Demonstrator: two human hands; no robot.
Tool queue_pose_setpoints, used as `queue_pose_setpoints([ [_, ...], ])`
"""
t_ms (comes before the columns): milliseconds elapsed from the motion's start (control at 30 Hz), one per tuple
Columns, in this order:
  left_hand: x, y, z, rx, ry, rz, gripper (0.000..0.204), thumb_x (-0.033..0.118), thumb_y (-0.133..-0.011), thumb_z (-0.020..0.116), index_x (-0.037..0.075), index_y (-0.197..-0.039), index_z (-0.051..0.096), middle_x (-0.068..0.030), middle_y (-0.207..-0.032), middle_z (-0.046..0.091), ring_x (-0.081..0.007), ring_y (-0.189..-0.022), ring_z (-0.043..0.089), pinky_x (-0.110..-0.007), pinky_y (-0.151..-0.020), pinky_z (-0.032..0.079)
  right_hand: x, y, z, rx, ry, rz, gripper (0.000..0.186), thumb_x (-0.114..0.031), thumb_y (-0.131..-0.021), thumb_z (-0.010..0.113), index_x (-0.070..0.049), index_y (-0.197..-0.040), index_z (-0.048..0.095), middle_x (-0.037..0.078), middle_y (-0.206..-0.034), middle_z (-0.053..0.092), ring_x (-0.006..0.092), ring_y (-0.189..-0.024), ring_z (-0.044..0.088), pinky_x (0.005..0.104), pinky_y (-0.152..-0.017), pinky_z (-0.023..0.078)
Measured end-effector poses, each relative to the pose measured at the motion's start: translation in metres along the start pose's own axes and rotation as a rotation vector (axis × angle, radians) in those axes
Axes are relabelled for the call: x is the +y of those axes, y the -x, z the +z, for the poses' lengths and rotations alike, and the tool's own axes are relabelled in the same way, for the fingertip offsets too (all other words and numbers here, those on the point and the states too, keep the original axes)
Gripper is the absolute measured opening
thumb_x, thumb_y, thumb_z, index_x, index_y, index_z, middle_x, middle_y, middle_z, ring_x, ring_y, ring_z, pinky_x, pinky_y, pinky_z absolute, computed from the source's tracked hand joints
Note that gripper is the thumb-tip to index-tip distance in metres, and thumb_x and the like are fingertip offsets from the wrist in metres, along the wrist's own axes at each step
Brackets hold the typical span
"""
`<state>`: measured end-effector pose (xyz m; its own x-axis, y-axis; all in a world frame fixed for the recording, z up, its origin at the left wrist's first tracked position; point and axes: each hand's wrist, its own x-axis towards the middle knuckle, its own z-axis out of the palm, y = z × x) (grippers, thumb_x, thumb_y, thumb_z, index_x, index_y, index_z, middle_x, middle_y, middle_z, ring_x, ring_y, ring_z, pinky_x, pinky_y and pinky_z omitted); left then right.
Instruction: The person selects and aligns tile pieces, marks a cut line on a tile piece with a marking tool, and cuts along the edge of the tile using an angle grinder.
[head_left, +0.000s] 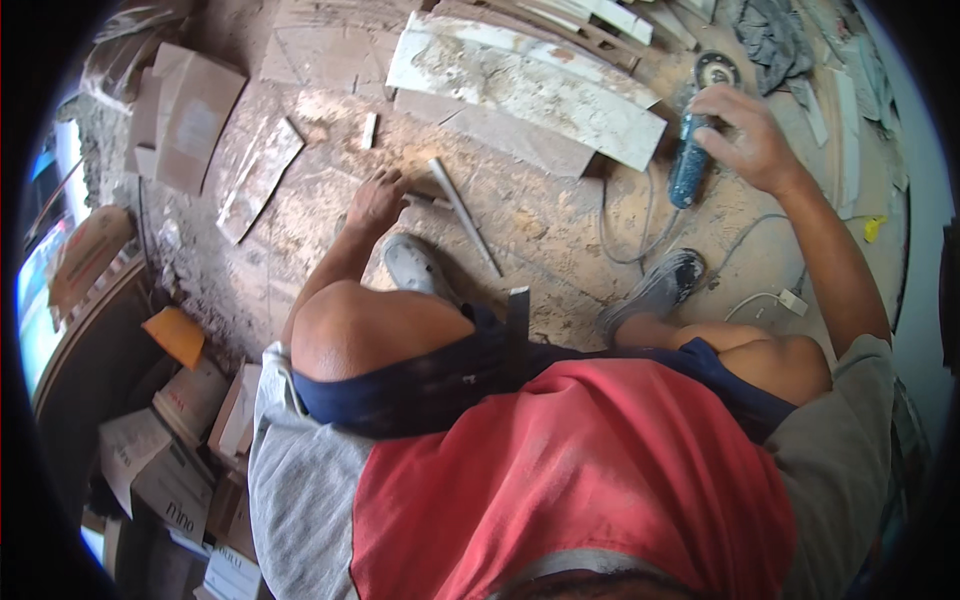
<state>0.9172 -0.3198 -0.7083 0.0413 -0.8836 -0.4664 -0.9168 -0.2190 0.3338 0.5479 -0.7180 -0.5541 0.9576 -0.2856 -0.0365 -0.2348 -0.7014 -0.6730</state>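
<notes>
On the right, my right hand point(748, 138) has its fingers and thumb curled about the front of a blue angle grinder point(687, 172). The grinder's disc point(716, 69) points away from me, and a grey cord leaves its rear end. Whether the grinder rests on the floor cannot be told. Left of centre, my left hand point(374, 204) is low over the floor with its fingers bent and closed. A short dark piece point(427, 202) sticks out beside it; its kind and the hold on it are unclear. A long pale grey strip point(464, 215) lies just right of that hand.
A dusty whitish slab point(525, 85) lies ahead on brown cardboard point(500, 132). A narrow tile offcut point(262, 178) is farther left. Cardboard boxes point(160, 470) crowd the lower left. A cord with a white plug point(792, 302) lies at right, and a grey cloth point(772, 45) lies beyond the grinder.
</notes>
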Motion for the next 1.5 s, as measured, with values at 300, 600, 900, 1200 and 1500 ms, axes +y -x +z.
queue_pose_setpoints([
  [300,0.012,0.0,-0.019,0.174,0.066,-0.062,0.015,0.019,-0.081,0.068,0.01,-0.09,0.06,-0.0087,-0.106,0.057,-0.0294,-0.103,0.055,-0.04,-0.085,0.045,-0.037,-0.053,0.016,-0.153,-0.003,0.064,0.023,-0.015,-0.084,0.064,0.0,-0.101,0.062,0.012,-0.1,0.063,0.0243,-0.087,0.061,0.0324,-0.08,0.05],
  [600,0.065,-0.03,-0.114,0.231,0.483,0.238,0.014,0.009,-0.086,0.065,0.004,-0.098,0.058,-0.0162,-0.088,0.065,-0.0381,-0.087,0.063,-0.043,-0.074,0.049,-0.126,-0.142,0.124,-0.629,0.06,0.144,0.046,-0.043,-0.093,0.056,-0.002,-0.112,0.062,0.023,-0.101,0.066,0.0406,-0.095,0.063,0.0479,-0.085,0.049],
  [900,0.061,-0.028,-0.114,0.352,0.605,0.11,0.016,0.012,-0.09,0.062,0.004,-0.103,0.057,-0.0182,-0.089,0.066,-0.0382,-0.085,0.064,-0.043,-0.072,0.049,-0.112,-0.142,0.132,-0.396,-0.078,0.131,0.039,-0.035,-0.094,0.056,0.001,-0.107,0.063,0.026,-0.098,0.066,0.0417,-0.092,0.063,0.0456,-0.081,0.049],
  [1200,0.044,-0.027,-0.121,0.444,0.524,0.173,0.015,0.012,-0.089,0.062,0.003,-0.101,0.063,-0.014,-0.089,0.064,-0.034,-0.086,0.063,-0.04,-0.075,0.049,-0.108,-0.139,0.138,-0.203,-0.085,0.01,0.039,-0.034,-0.095,0.055,0.003,-0.102,0.064,0.025,-0.096,0.065,0.041,-0.091,0.062,0.0441,-0.081,0.048],
  [1500,0.044,-0.024,-0.131,0.288,0.395,0.099,0.013,0.016,-0.091,0.057,0.006,-0.098,0.06,-0.0147,-0.088,0.063,-0.0366,-0.087,0.061,-0.044,-0.073,0.047,-0.121,-0.152,0.107,-0.348,-0.051,-0.102,0.038,-0.033,-0.096,0.051,0.003,-0.089,0.06,0.025,-0.086,0.06,0.0437,-0.085,0.057,0.0473,-0.075,0.045],
])
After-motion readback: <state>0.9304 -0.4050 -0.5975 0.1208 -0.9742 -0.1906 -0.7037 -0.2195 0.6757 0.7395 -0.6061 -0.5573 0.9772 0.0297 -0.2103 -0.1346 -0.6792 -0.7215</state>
